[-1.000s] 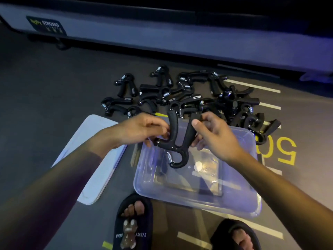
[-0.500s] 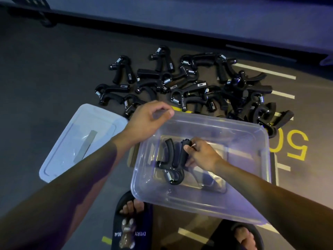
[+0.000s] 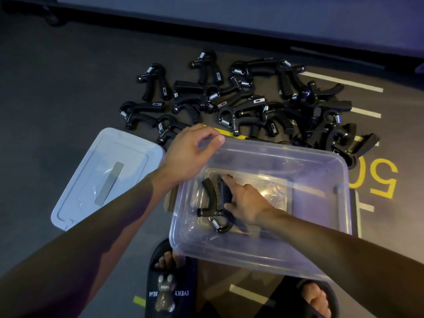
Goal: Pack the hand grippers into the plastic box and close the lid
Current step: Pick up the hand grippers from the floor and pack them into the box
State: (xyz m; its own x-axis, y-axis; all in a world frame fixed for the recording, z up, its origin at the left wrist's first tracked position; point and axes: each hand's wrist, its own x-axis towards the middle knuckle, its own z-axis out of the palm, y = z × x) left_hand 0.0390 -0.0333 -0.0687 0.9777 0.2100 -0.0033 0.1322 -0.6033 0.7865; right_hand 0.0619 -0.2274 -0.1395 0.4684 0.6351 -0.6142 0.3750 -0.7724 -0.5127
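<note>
A clear plastic box sits on the dark floor in front of me, tilted a little. One black hand gripper with a steel spring lies on its bottom at the left. My right hand is inside the box with its fingers laid along the gripper's right handle. My left hand hovers over the box's far left corner, fingers loosely curled and holding nothing. A pile of several black hand grippers lies on the floor beyond the box. The box's lid lies flat to the left.
My two feet in black slippers stand just in front of the box. Yellow and white floor markings run to the right of the box. A pale raised platform edge crosses the far side.
The gripper went from both hands above the box down onto its bottom. My left hand let go and moved to the box's far left corner; my right hand's grip loosened on the handle.
</note>
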